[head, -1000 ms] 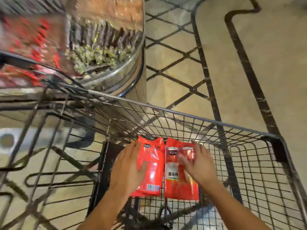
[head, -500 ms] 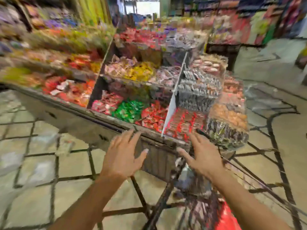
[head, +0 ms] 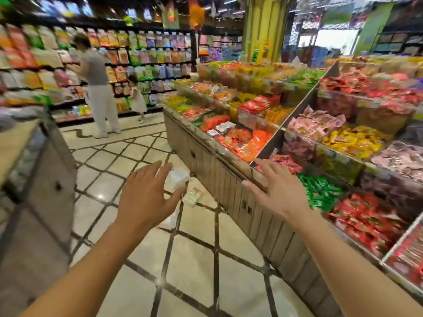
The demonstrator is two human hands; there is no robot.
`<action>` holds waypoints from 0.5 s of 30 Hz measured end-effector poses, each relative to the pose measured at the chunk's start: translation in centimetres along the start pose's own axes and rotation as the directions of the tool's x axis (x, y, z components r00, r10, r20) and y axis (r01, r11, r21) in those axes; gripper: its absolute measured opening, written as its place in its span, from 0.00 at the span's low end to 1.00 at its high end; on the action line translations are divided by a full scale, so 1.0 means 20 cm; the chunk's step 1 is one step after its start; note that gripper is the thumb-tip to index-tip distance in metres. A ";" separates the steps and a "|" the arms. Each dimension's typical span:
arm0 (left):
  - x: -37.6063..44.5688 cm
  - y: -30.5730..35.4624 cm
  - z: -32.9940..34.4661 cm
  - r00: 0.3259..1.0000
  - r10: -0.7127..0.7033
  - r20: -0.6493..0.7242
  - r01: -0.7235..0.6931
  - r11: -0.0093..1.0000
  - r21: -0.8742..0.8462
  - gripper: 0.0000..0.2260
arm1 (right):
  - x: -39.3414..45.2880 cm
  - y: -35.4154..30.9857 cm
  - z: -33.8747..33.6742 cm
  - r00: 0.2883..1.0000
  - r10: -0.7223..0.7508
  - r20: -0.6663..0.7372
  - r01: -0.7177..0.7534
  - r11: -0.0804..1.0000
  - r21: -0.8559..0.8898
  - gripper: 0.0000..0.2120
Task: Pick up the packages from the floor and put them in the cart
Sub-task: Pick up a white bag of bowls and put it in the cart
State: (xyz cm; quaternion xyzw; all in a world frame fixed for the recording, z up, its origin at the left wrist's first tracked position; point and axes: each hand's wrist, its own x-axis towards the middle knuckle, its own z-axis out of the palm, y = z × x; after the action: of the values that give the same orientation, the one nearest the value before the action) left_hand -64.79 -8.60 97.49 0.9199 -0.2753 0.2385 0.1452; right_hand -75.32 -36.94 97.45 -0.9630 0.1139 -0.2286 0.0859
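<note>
In the head view both arms reach forward from the bottom of the frame, palms down, over a pale tiled floor [head: 201, 252] crossed by dark diagonal lines. The left hand [head: 146, 197] sits at centre, fingers spread and its grip open, holding nothing. The right hand [head: 277, 191] is right of centre, also spread and empty, its thumb and fingertips overlapping the front edge of a long display stand [head: 229, 186]; whether it touches that edge cannot be told.

The packages lie on the floor just beyond the left hand, close to the foot of the stand. A white package [head: 176, 178] shows just past the left fingertips, a pale green-and-white package [head: 193, 196] lies right of it, and another pale package [head: 170, 219] peeks out below the left thumb, partly hidden by the hand. All three are blurred, so their print cannot be read.

The stand fills the right half of the frame, its tiered bins heaped with red, green, yellow and pink wrapped goods. At the left edge stands a second wooden unit [head: 45, 184]. In the upper left, wall shelves [head: 142, 53] carry hanging bags, with an adult [head: 98, 88] and a child [head: 137, 97] standing before them. The cart is out of view.
</note>
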 end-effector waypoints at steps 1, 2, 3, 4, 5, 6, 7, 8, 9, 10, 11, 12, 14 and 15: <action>0.03 -0.10 0.02 1.000 -0.023 -0.013 0.023 1.000 0.009 0.33 | 0.10 -0.07 0.06 1.000 -0.017 0.003 0.017 1.000 0.005 0.43; 0.06 -0.20 0.04 0.999 -0.046 -0.024 0.046 0.999 0.018 0.32 | 0.20 -0.14 0.13 0.999 -0.032 0.011 0.032 0.999 0.007 0.44; 0.10 -0.29 0.07 0.997 -0.067 -0.034 0.068 0.997 0.029 0.32 | 0.30 -0.21 0.19 0.999 -0.048 0.021 0.048 0.999 0.013 0.44; 0.15 -0.38 0.10 0.995 -0.089 -0.041 0.091 0.995 0.042 0.32 | 0.40 -0.28 0.27 0.997 -0.066 0.032 0.065 0.998 0.021 0.43; 0.20 -0.47 0.14 0.993 -0.111 -0.041 0.113 0.992 0.052 0.32 | 0.50 -0.33 0.35 0.995 -0.086 0.044 0.084 0.996 0.029 0.41; 0.26 -0.55 0.17 0.990 -0.137 -0.033 0.139 0.988 0.062 0.32 | 0.61 -0.38 0.43 0.993 -0.106 0.054 0.104 0.994 0.042 0.39; 0.32 -0.63 0.19 0.986 -0.166 -0.024 0.167 0.984 0.066 0.31 | 0.73 -0.43 0.51 0.990 -0.125 0.060 0.121 0.991 0.062 0.38; 0.38 -0.71 0.22 0.982 -0.186 -0.025 0.187 0.980 0.070 0.31 | 0.84 -0.48 0.58 0.988 -0.138 0.064 0.132 0.987 0.091 0.37; 0.44 -0.78 0.25 0.980 -0.194 -0.038 0.196 0.978 0.076 0.30 | 0.94 -0.53 0.65 0.987 -0.148 0.067 0.140 0.983 0.116 0.36; 0.49 -0.86 0.28 0.979 -0.199 -0.053 0.203 0.976 0.081 0.29 | 1.05 -0.57 0.72 0.984 -0.159 0.077 0.148 0.981 0.128 0.35; 0.54 -0.94 0.31 0.976 -0.205 -0.068 0.210 0.974 0.083 0.28 | 1.15 -0.61 0.79 0.981 -0.172 0.093 0.159 0.979 0.129 0.34; 0.59 -1.02 0.34 0.975 -0.208 -0.080 0.215 0.973 0.089 0.26 | 1.25 -0.65 0.85 0.977 -0.184 0.108 0.169 0.977 0.130 0.34; 0.68 -1.18 0.42 0.974 -0.215 -0.079 0.222 0.969 0.108 0.25 | 1.43 -0.74 0.97 0.971 -0.199 0.135 0.181 0.974 0.135 0.35; 0.72 -1.26 0.46 0.971 -0.227 -0.070 0.233 0.966 0.114 0.25 | 1.51 -0.78 1.04 0.967 -0.206 0.152 0.185 0.972 0.143 0.35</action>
State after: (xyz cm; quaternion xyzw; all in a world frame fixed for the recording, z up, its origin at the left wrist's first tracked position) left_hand -36.32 1.78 93.81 0.9457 -0.1475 0.2621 0.1232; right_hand -36.71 -27.35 95.20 -0.9777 -0.0040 -0.1618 0.1335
